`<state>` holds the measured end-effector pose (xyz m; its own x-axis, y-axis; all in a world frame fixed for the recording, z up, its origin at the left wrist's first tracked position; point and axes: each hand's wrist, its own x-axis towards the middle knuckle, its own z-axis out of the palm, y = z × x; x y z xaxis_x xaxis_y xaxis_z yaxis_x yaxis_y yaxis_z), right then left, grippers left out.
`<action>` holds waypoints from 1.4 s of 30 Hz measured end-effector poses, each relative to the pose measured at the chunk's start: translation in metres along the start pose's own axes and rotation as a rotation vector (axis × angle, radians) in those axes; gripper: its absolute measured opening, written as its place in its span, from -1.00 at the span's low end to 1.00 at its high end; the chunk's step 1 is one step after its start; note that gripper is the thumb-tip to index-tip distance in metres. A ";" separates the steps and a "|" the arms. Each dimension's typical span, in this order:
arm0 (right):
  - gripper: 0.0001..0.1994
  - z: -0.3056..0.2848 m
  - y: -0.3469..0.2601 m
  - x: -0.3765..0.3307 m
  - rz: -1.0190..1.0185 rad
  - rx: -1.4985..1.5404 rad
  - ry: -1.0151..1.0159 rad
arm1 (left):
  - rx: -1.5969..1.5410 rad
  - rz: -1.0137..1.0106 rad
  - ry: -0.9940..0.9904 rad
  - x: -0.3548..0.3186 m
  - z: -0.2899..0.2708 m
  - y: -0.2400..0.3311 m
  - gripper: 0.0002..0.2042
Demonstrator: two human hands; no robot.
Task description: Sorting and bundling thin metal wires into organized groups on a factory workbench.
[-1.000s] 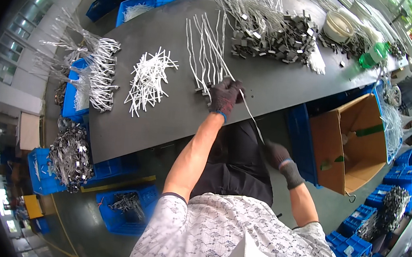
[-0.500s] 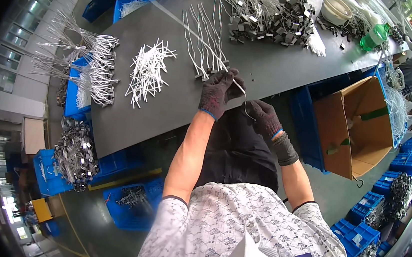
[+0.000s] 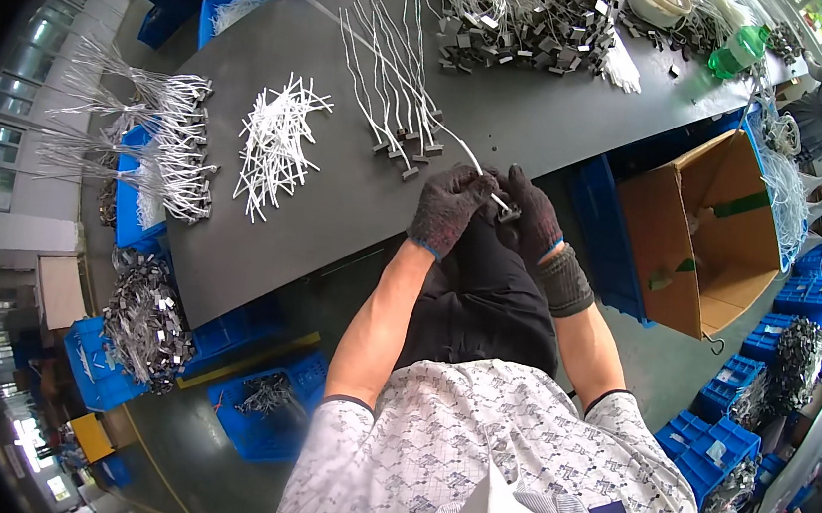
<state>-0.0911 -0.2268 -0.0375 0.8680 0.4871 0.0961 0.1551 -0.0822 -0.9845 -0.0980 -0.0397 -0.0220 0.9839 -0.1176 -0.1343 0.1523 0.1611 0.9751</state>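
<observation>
Both my hands wear dark knitted gloves and meet just past the near table edge. A white cable (image 3: 463, 146) runs from the table top into my left hand (image 3: 444, 212), whose fingers pinch it close to its end. My right hand (image 3: 537, 220) is closed at that end, around a small dark block (image 3: 508, 214) partly hidden by the fingers. Behind them, several thin white cables (image 3: 400, 90) with small dark blocks at their near ends lie on the table. To their left is a pile of short white tubes (image 3: 281, 143).
The grey table (image 3: 220, 266) bears a heap of dark blocks with wires (image 3: 535, 29), a round tub (image 3: 658, 2) and a green bottle (image 3: 738, 53). Wire bundles (image 3: 178, 142) hang over its left end. An open cardboard box (image 3: 668, 243) stands right; blue crates (image 3: 706, 448) surround the floor.
My left hand has slid right along the cable, and my right hand has risen to meet it. A dark block now shows at the cable's end between them. The view has shifted slightly.
</observation>
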 end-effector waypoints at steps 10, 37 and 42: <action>-0.50 0.005 0.060 0.096 0.456 0.298 0.085 | 0.170 -0.008 0.049 0.059 -0.067 -0.009 -0.74; -0.73 -0.103 0.177 0.281 0.073 0.421 0.836 | 1.218 -0.571 0.883 0.099 -0.300 -0.070 -0.56; -0.73 -0.044 0.126 0.280 0.270 0.220 0.740 | 1.259 -0.507 0.955 0.039 -0.350 -0.136 -0.57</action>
<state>0.1923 -0.1388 -0.1286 0.9610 -0.2313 -0.1518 -0.1328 0.0956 -0.9865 -0.0474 0.2772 -0.2215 0.6319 0.7733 -0.0515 0.7561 -0.6006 0.2599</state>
